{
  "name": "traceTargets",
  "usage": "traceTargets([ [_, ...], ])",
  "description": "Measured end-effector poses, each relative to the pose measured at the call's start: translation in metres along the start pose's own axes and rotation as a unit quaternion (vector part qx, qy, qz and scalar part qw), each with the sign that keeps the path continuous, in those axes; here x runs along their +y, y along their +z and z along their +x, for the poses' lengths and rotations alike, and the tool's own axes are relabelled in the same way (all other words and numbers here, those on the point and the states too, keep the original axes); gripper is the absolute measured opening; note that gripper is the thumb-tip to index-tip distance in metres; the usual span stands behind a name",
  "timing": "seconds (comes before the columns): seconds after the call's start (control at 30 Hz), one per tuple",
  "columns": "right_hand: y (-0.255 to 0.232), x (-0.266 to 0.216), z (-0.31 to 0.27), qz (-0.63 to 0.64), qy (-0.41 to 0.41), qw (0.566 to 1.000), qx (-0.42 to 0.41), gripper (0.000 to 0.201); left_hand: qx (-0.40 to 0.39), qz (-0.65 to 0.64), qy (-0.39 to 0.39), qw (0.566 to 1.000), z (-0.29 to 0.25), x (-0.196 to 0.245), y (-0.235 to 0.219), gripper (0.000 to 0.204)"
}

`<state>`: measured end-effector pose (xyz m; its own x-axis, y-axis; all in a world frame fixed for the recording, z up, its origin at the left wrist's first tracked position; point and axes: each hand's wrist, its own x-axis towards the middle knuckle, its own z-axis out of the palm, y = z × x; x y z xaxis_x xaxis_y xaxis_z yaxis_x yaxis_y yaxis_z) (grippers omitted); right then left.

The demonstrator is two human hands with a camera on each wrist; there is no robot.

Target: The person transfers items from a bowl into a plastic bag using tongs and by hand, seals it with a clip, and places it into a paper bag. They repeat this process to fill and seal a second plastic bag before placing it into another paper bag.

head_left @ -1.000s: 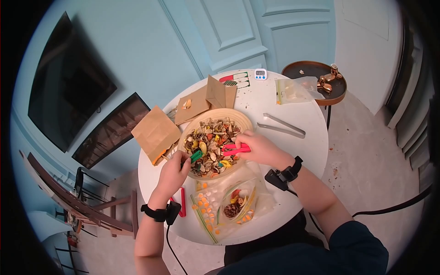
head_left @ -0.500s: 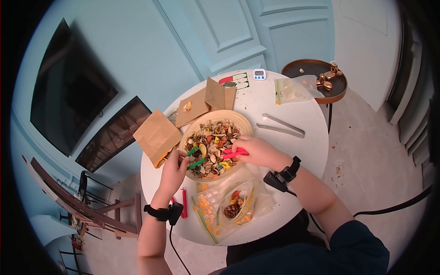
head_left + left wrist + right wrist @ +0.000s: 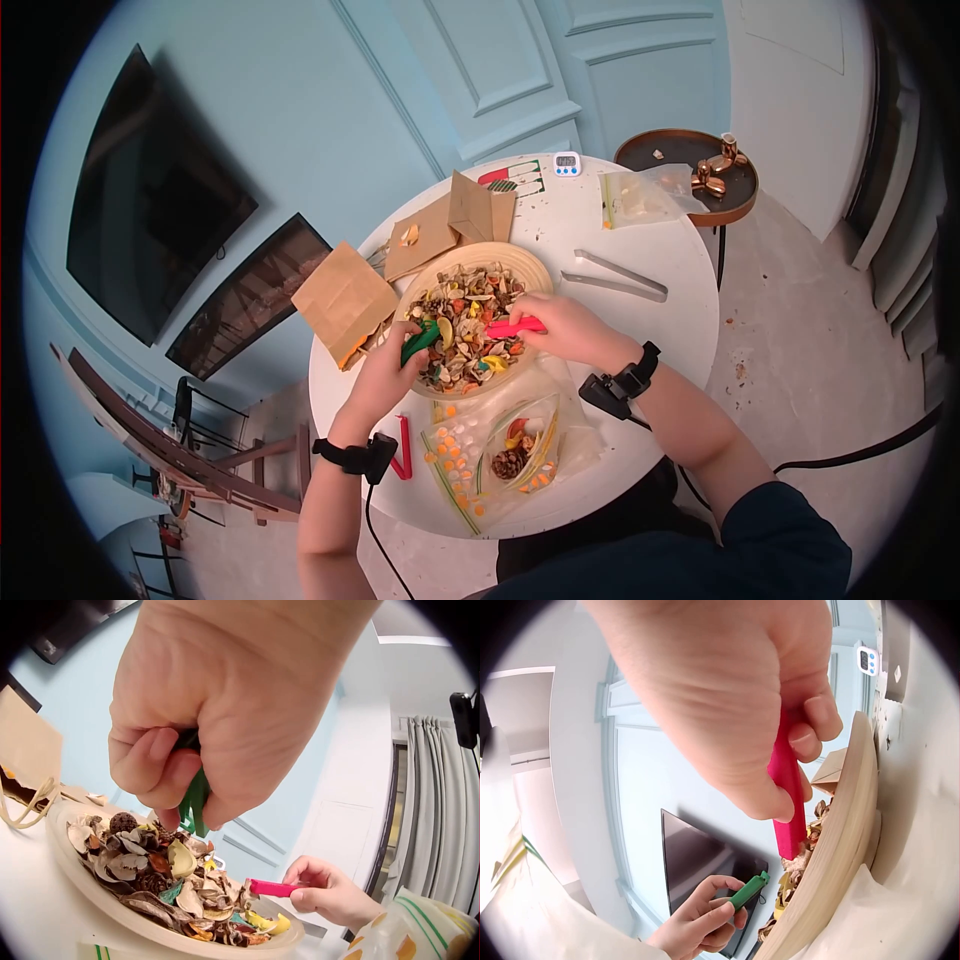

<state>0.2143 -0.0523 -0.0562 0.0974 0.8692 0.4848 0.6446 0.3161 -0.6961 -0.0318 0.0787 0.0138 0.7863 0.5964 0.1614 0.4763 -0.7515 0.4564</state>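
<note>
A round, pale, ridged bowl (image 3: 525, 262) holds potpourri (image 3: 470, 330): dried petals, cones and yellow, orange and teal pieces. Over its left side, my left hand (image 3: 378, 375) grips a green plastic bag clip (image 3: 420, 342), fingers curled round it and its arms pressed together. From the right, my right hand (image 3: 572, 328) pinches a pinkish-red bag clip (image 3: 789, 795) between thumb and fingers, its tip down at the potpourri by a pale piece. Another red clip (image 3: 404, 445) lies spread in a V on the table, left of a clear zip bag (image 3: 455, 465) with orange dots holding a cone and petals.
Brown paper bags (image 3: 345, 300) stand behind and left of the bowl. Metal tongs (image 3: 615, 285) lie to its right. A white timer (image 3: 567, 164) and a second zip bag (image 3: 640, 198) are at the table's far side. A small tray table (image 3: 737, 205) with copper-coloured ornaments stands beyond.
The green clip in my left hand spread apart half a second ago and is now squeezed together. The red clip's arms, apart a second ago, have come together. Both hands stay over the bowl.
</note>
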Motion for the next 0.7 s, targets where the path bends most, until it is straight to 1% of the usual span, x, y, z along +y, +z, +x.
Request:
traceTargets([
  [0.03,0.000,0.000,0.001,0.004,-0.003,1.000,0.012,0.015,0.000,0.000,0.001,1.000,0.001,0.000,0.001,0.030],
  [0.1,-0.002,-0.001,0.001,0.009,-0.002,1.000,0.022,0.016,-0.013,0.045,-0.025,0.999,0.002,-0.002,0.004,0.033],
  [0.23,-0.002,-0.001,0.001,0.009,-0.007,0.999,0.039,0.016,-0.007,0.095,-0.035,0.995,0.007,-0.003,0.005,0.033],
  [0.3,-0.003,-0.001,0.001,0.009,-0.007,0.999,0.038,0.016,0.017,0.097,-0.033,0.995,0.011,-0.010,0.006,0.035],
  [0.37,-0.004,-0.002,0.002,0.008,-0.007,0.999,0.038,0.016,0.023,0.101,-0.032,0.994,0.012,-0.011,0.006,0.035],
  [0.43,-0.005,-0.001,0.002,0.003,0.018,1.000,0.014,0.018,0.029,0.106,-0.029,0.993,0.014,-0.010,0.004,0.035],
  [0.63,-0.006,-0.005,0.001,0.005,0.018,1.000,0.015,0.018,0.002,0.151,-0.017,0.988,0.021,-0.009,0.005,0.030],
  [0.7,-0.005,-0.002,0.001,0.007,0.006,1.000,0.028,0.017,-0.024,0.160,-0.045,0.986,0.024,-0.001,0.005,0.027],
])
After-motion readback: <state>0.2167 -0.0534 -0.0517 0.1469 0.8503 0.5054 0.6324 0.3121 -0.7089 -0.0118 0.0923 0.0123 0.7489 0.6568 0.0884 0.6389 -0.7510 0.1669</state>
